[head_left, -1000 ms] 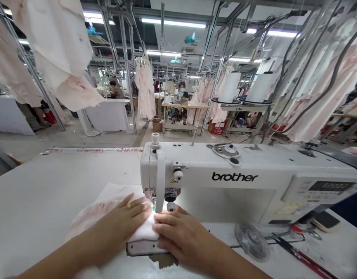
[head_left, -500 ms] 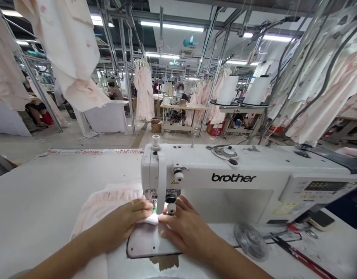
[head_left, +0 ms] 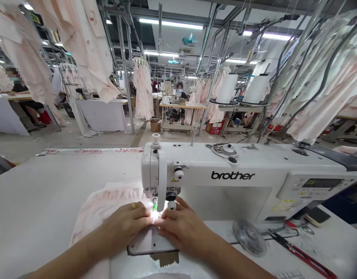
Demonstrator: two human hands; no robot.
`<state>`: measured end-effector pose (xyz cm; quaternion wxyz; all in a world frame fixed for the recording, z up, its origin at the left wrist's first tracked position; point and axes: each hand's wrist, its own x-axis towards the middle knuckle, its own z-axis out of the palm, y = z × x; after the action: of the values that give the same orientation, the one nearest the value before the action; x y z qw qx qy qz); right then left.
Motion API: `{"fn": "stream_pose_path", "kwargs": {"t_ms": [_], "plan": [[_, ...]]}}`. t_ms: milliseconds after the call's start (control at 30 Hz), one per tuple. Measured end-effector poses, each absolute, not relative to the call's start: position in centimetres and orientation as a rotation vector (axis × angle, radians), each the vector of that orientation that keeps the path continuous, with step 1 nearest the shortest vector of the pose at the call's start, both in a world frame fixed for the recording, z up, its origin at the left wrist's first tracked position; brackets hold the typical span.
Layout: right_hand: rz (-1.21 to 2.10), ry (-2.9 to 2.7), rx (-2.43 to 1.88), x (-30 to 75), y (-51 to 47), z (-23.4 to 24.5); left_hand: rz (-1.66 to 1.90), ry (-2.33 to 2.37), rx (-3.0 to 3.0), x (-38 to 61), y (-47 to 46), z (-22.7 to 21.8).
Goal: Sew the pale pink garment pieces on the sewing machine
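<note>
A white sewing machine (head_left: pixel 201 170) stands in front of me, its lamp shining on the needle area. Pale pink fabric (head_left: pixel 108 201) with a gathered part lies on the table left of the needle and runs under my left forearm. My left hand (head_left: pixel 130 221), with a ring on one finger, pinches the fabric's edge just in front of the presser foot. From the other side my right hand (head_left: pixel 186 228) grips the same edge, its fingertips almost meeting the left ones. Glare and fingers hide the exact bit of cloth at the needle.
Right of the machine bed lie a clear round dish (head_left: pixel 250 237), red-handled scissors (head_left: pixel 303 254) and a dark phone-like object (head_left: pixel 317 216). Thread cones (head_left: pixel 227 89) stand behind. Pink garments (head_left: pixel 94 50) hang overhead at left and right. Other people sit at machines farther back.
Both hands have drawn closer together at the needle, the left fingertips shifting slightly toward me. The white fold between them is now mostly covered. Hanging garments at upper left have swung.
</note>
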<state>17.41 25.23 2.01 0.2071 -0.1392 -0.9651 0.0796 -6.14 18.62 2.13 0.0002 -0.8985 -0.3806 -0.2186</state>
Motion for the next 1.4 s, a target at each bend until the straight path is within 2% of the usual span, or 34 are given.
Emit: {"fn": "stream_pose_path", "kwargs": {"t_ms": [200, 433, 600, 900, 1167, 1300, 1400], "plan": [[0.016, -2.801, -0.376, 17.5, 24.7, 2.6, -0.545, -1.136, -2.833, -6.4, 17.8, 2.4], [0.05, -2.852, -0.543, 17.3, 24.7, 2.6, -0.496, -1.288, -2.748, -7.5, 18.5, -0.2], [0.185, -2.833, -0.569, 17.5, 24.7, 3.0, -0.426, -1.534, -2.752, -8.2, 19.5, -1.5], [0.368, -2.719, -0.535, 17.8, 25.0, 3.1, -0.478, -1.584, -2.766, -7.9, 19.3, -0.7], [0.814, -2.739, -0.19, 18.4, 24.1, 3.7, -0.575, -1.617, -2.798, -7.2, 19.3, 0.6], [0.84, -2.825, 0.024, 17.9, 23.9, 3.4, -0.588, -1.597, -2.81, -8.0, 19.7, 0.8], [0.768, -2.731, -0.126, 17.3, 23.6, 2.9, -0.545, -1.644, -2.789, -10.3, 21.3, 1.0]]}}
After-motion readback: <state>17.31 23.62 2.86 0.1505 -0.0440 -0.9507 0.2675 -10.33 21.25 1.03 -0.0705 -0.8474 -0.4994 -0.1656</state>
